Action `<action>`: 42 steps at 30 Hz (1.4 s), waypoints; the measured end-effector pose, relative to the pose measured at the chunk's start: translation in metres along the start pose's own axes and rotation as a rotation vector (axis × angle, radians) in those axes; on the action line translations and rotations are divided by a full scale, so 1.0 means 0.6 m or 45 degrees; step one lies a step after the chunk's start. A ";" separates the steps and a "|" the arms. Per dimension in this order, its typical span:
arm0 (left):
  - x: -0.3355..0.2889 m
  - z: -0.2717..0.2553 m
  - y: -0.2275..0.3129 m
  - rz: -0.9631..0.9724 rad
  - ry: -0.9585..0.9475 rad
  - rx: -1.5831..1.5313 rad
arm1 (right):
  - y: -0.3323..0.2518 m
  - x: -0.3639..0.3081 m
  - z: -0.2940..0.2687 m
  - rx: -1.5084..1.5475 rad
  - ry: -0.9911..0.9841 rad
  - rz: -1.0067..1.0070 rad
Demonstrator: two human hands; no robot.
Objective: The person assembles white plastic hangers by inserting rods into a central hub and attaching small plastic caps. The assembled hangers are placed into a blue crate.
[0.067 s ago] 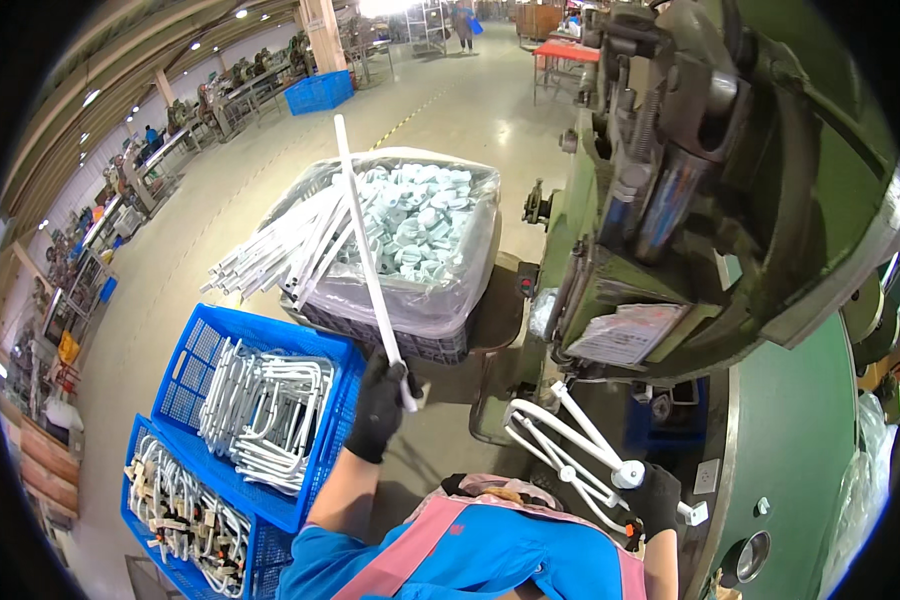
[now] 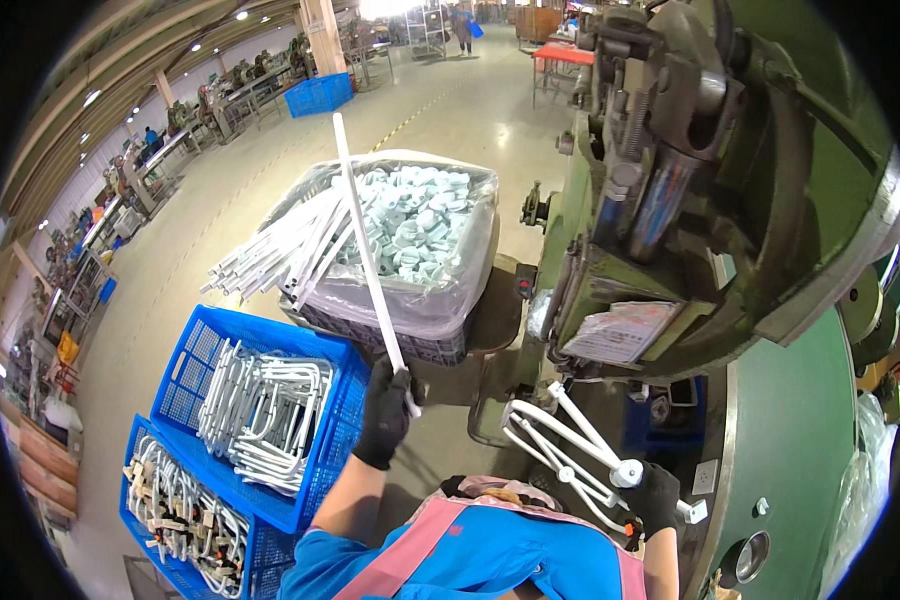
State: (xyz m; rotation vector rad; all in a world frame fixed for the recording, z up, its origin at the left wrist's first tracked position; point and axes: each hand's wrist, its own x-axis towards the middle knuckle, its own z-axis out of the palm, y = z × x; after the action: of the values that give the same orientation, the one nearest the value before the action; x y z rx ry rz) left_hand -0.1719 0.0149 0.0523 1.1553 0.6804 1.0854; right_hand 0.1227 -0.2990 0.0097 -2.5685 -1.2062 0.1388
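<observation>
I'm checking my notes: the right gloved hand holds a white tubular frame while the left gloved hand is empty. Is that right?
Not quite: the left hand isn't empty; in the head view it grips a long white tube near its lower end. The right hand does hold the white tubular frame.

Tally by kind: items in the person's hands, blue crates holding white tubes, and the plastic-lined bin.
Straight white tube, left hand: 1
White tube frame, right hand: 1
Blue crates: 2
Plastic-lined bin: 1
Total: 5
</observation>
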 end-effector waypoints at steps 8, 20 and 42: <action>-0.145 -0.022 -0.148 0.397 0.223 0.688 | 0.040 0.037 -0.006 -0.089 0.101 -0.256; -0.240 -0.097 -0.106 0.886 -0.336 1.462 | 0.029 0.037 -0.034 0.743 -0.060 -0.433; 0.024 0.219 -0.152 0.823 -0.976 1.203 | 0.209 -0.003 0.013 1.249 0.725 0.629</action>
State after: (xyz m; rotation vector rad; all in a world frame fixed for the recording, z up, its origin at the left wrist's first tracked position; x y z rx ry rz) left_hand -0.0230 -0.0233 0.0071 2.5523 0.1578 0.6896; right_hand 0.2122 -0.3744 -0.0363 -1.7594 -0.1662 0.0653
